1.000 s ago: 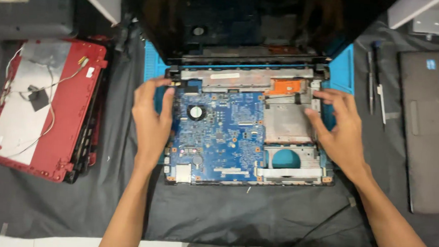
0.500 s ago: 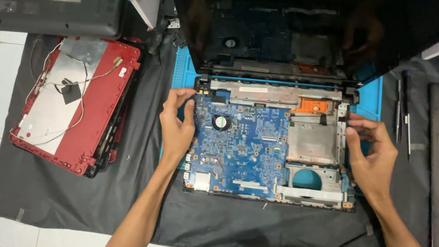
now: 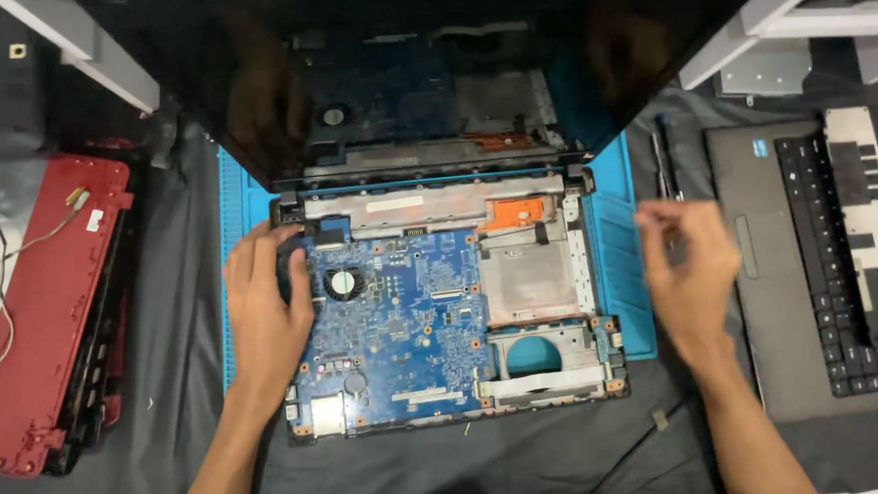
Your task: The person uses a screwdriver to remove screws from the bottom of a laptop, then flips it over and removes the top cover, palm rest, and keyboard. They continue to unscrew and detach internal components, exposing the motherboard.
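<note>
An opened laptop base (image 3: 552,383) lies on a blue mat (image 3: 614,256), its blue circuit board (image 3: 405,325) and small round fan (image 3: 342,284) exposed. Its dark screen lid (image 3: 388,64) stands open behind it. My left hand (image 3: 265,313) rests flat on the base's left edge, next to the fan. Over the mat's right edge hovers my right hand (image 3: 688,275), off the laptop, fingers loosely curled and empty, near the screwdrivers (image 3: 664,159).
A red laptop shell (image 3: 45,307) with loose wires lies at the left. A dark laptop palmrest with keyboard (image 3: 828,267) lies at the right. A black cloth (image 3: 507,471) covers the table under everything. White shelf edges (image 3: 69,42) stand at the back.
My right hand has left the laptop's right edge and moved right toward the screwdrivers. My left hand stays on the left edge. The camera has shifted right.
</note>
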